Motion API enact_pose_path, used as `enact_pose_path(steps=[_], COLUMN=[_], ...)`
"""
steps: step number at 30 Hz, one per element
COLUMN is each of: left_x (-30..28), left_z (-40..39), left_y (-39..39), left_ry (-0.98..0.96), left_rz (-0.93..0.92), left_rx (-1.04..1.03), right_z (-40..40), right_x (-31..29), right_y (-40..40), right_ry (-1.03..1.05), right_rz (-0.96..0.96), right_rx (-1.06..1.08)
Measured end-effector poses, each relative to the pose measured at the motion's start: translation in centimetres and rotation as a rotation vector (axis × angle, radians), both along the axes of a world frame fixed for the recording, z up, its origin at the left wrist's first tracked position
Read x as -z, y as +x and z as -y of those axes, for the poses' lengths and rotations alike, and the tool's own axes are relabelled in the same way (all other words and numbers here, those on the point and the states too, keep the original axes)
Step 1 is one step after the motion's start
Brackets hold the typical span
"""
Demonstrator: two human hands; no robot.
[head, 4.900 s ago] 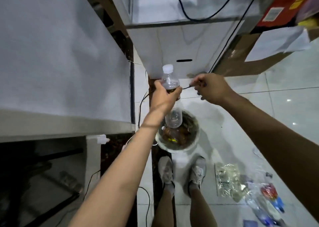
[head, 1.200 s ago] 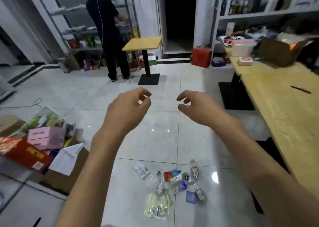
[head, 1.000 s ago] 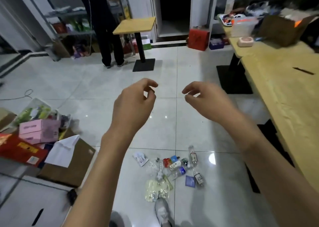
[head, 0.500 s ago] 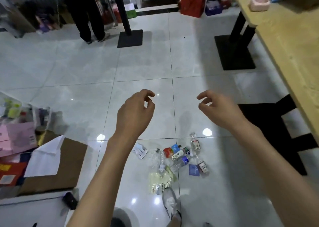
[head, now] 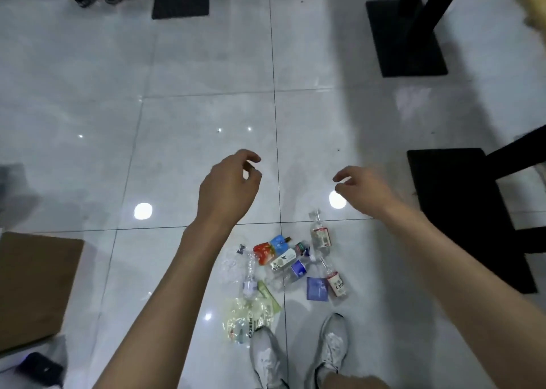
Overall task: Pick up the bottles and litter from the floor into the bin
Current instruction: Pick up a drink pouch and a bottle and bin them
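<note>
Right now both hands are up in the air and hold nothing. The left hand (head: pixel 229 186) has loose, bent fingers. The right hand (head: pixel 365 189) looks the same, soft and curled with nothing in it.

The litter (head: pixel 283 270) sits in a small heap on the floor (head: pixel 177 122), just in front of the shoes (head: pixel 298 356). It lies lower than the hands, back toward the person's feet. So the hands must go down and pull back a little to reach it.

One bottle (head: pixel 319 236) with a red label lies at the far side of the heap. Its long side points away from the person, with the neck at the far end. It is near the right hand, so I think that hand should take it. Gripping across its middle looks easiest.

Another bottle with a red label (head: pixel 336 282) lies close to the right shoe, beside a blue packet (head: pixel 317 289). A clear crushed bottle (head: pixel 249 276) and a yellow wrapper (head: pixel 251 314) lie on the left side, nearer the left hand. A red and blue pouch (head: pixel 270 248) rests in the middle.

No bin shows in this view. A brown box (head: pixel 35 288) lies flat at the left. Black bench feet (head: pixel 410 37) stand well apart from the heap.

Lots of things are left to pick up.
</note>
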State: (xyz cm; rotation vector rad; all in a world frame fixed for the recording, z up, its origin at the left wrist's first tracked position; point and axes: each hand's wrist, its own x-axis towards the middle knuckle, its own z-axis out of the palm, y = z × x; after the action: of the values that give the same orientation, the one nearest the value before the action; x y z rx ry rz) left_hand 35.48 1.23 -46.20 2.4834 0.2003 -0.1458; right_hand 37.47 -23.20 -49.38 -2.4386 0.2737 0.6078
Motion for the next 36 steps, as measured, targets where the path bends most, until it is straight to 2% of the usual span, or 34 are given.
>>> enact_pose_path(steps=[6,12,15,17,22,27,31,36], left_x=[20.7,42.8,51.1,55.0,62.1,65.5,67.0,68.3], left_z=[2.3,3.0,2.4,1.9,1.6,1.4,0.9,0.5], left_y=[1.6,0.7,0.8,0.5,0.2,0.2,-0.9,-2.5], left_ry=[-0.045,0.132,0.248,0.255,0.228,0.242,0.242,0.250], left_rz=[0.024,-0.053,-0.072,-0.068,-0.069,-0.091,-0.133,-0.157], left_rx=[0.000,0.122,0.224,0.243,0.230,0.233,0.241,0.255], right_z=[-0.4,1.3,2.7,3.2,3.6,4.2,3.8,3.5], right_x=[21.2,42.7,51.2,55.3,61.3,64.6,65.4,65.1], right_y=[1.1,0.1,-0.5,-1.0,-1.6,-1.1,-1.2,-1.2], right_ry=[-0.046,-0.186,-0.239,-0.246,-0.331,-0.254,-0.283,-0.247], right_rz=[-0.045,-0.110,-0.088,-0.061,-0.013,0.078,0.154,0.135], right_rx=[-0.116,-0.313,-0.273,-0.212,-0.167,-0.138,-0.156,-0.179])
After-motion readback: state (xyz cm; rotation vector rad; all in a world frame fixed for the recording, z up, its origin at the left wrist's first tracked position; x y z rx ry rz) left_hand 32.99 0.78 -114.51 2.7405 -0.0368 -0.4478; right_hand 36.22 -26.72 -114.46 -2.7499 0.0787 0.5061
